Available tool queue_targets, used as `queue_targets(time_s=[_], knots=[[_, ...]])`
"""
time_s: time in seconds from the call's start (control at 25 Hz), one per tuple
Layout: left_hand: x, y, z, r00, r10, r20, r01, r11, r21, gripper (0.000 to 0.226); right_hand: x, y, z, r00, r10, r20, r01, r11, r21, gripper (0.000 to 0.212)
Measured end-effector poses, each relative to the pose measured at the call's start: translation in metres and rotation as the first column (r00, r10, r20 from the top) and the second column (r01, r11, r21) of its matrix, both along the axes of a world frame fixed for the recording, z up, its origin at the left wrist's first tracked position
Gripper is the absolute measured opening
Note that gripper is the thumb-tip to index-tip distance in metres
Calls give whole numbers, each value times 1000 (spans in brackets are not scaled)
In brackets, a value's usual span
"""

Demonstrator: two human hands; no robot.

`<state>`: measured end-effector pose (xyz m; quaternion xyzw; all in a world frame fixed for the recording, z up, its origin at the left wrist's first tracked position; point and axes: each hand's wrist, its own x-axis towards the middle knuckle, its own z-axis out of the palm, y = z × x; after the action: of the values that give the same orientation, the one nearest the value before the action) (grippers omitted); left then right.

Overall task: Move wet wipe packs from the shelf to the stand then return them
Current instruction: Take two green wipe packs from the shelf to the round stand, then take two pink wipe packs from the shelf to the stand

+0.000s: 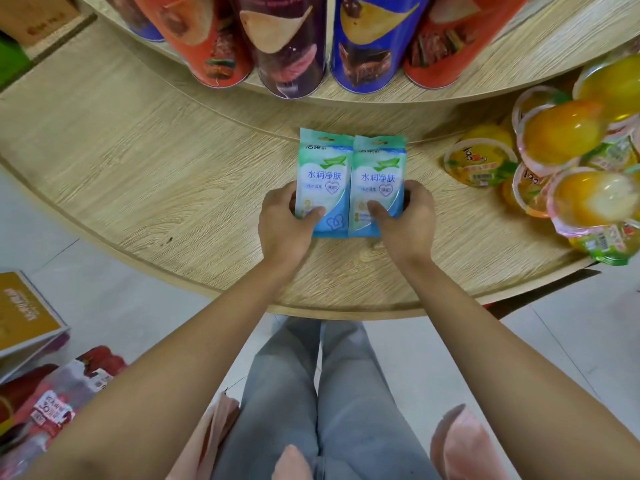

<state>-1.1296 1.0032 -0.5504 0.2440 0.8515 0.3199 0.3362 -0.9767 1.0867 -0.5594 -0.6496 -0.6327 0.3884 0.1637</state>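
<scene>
While left wet wipe pack (323,181) and right wet wipe pack (377,183) lay flat, edges touching, on lower wooden tier (138,174), each was pinched at near outer corner.
- Left one held by left hand (282,220), right one by right hand (407,223); thumbs pressed on top, fingers curled at outer edges.
- Narrow pinch judged suited to handling both together.
- Both packs lay below chip cans (291,46), well apart from jelly cups (561,140).
- Shelf or stand: could not be told.

Both hands bare: my left hand (284,223), my right hand (407,223). My forearms (166,368) bare down to near frame edge. I wear grey trousers (346,393), softly wrinkled. One pink shoe (294,462) near centre, second pink shoe (460,441) near right. Loose pink fabric (214,427) near left, garment unclear.
</scene>
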Motion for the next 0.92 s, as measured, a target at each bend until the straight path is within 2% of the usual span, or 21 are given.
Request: queue_targets(time_s=[0.08, 0.16, 0.28, 0.36, 0.48, 0.56, 0.64, 0.68, 0.76, 0.84, 0.92], knots=[[-5, -3, 4, 999, -47, -13, 47, 999, -22, 44, 3, -3, 4, 999, 45, -3, -45, 999, 13, 43], [-7, -4, 15, 994, -74, -86, 66, 994, -87, 43, 11, -9, 12, 998, 61, -17, -61, 998, -3, 45], [-1, -11, 46, 988, -62, -138, 49, 994, -97, 40, 31, -22, 34, 998, 54, 32, -54, 999, -2, 35], [12, -23, 66, 969, -224, -100, 218, 973, -72, 31, 50, -35, 52, 988, 111, 107, -111, 994, -9, 30], [38, -40, 79, 837, -548, -2, 543, 830, -129, 25, 83, -74, 77, 988, 115, 105, -108, 992, -68, 29], [53, -57, 75, 685, -722, 97, 727, 668, -161, 25, 108, -114, 84, 987, 65, 144, -48, 991, -124, 27], [71, -74, 68, 433, -884, 178, 894, 395, -212, 26, 137, -175, 86, 976, -73, 205, 111, 977, -182, 27], [78, -82, 63, 309, -928, 206, 938, 261, -230, 25, 147, -209, 85, 964, -145, 223, 193, 959, -208, 27], [93, -91, 55, 109, -968, 226, 966, 50, -252, 25, 162, -278, 82, 919, -312, 241, 371, 892, -258, 27], [135, -101, 58, -137, -969, 206, 942, -191, -274, 25, 175, -364, 85, 774, -564, 288, 632, 721, -284, 27], [182, -115, 66, -303, -937, 175, 894, -343, -288, 27, 171, -446, 84, 607, -722, 332, 793, 522, -315, 27]])
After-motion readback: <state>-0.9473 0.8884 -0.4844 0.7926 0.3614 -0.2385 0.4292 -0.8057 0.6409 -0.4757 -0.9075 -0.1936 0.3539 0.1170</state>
